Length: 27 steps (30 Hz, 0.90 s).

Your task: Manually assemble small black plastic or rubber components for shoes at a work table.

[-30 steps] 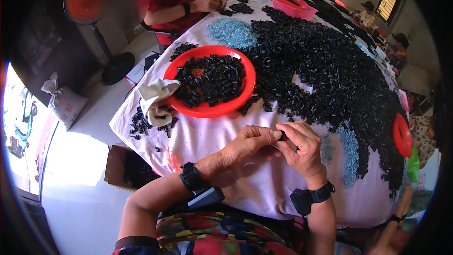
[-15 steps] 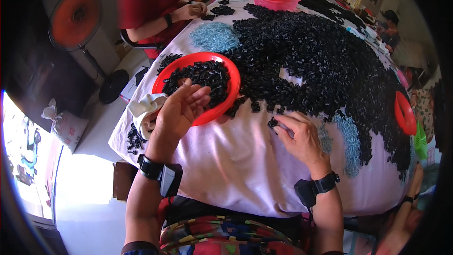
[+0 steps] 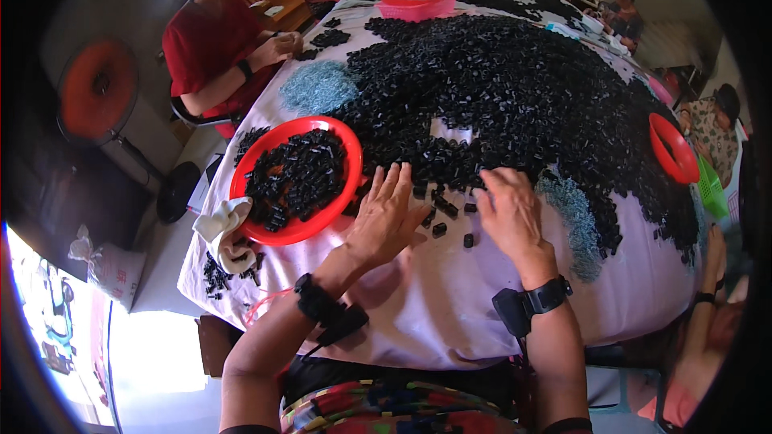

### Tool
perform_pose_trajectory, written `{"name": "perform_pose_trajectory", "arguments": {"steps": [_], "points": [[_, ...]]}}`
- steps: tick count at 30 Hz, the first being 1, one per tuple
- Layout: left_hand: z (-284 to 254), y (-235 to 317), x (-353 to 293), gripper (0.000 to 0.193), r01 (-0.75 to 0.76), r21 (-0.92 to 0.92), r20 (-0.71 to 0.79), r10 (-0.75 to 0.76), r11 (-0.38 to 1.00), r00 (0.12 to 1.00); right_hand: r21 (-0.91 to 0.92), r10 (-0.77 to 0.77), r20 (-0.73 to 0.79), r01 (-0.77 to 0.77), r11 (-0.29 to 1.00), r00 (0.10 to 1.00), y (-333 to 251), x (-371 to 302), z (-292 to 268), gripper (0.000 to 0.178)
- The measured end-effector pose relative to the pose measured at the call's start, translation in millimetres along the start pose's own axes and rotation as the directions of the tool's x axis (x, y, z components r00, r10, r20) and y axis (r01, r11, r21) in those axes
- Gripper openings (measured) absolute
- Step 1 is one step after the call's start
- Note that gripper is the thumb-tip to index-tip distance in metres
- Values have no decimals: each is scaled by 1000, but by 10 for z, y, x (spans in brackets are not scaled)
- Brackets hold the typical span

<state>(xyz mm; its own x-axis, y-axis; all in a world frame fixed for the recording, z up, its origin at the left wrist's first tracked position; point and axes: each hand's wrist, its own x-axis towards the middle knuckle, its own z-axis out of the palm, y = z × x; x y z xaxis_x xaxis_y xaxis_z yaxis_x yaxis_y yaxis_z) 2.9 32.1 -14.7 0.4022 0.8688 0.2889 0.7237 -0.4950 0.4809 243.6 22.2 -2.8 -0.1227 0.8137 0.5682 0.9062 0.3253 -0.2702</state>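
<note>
A wide heap of small black plastic parts [image 3: 482,72] covers the table. At its near edge my left hand [image 3: 384,221] lies with fingers stretched out and spread, nothing visible in it. My right hand [image 3: 512,213] is a short way to the right, fingers extended over the heap's edge, also holding nothing that I can see. Between the two hands lie several loose black parts [image 3: 439,229]. Just left of my left hand stands a red plastic basin [image 3: 354,149], partly filled with the same black parts.
A white cloth [image 3: 215,225] hangs by the basin's near left rim. Pale blue small pieces [image 3: 319,86] lie in piles at left and right. A red bowl [image 3: 674,149] and green basket [image 3: 711,185] sit far right. A person in red [image 3: 211,44] works at left; a fan [image 3: 98,90] stands behind.
My left hand has left the basin and come right to the heap's edge. My right hand has let go of a black part and spread its fingers. The view has shifted.
</note>
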Motion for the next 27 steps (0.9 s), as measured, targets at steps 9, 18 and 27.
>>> {"name": "perform_pose_trajectory", "arguments": {"steps": [9,18,27], "points": [[-48,247,-206,78,-126,-3,230,123,992,965,177,-37,-4,38,984,999,-6,47,28,15],[-102,160,-592,104,-142,-63,6,143,988,990,13,243,71,-245,969,967,153,113,-285,24],[-286,154,-780,115,-111,152,156,87,982,984,0,254,348,-271,963,902,293,107,-469,18]]}}
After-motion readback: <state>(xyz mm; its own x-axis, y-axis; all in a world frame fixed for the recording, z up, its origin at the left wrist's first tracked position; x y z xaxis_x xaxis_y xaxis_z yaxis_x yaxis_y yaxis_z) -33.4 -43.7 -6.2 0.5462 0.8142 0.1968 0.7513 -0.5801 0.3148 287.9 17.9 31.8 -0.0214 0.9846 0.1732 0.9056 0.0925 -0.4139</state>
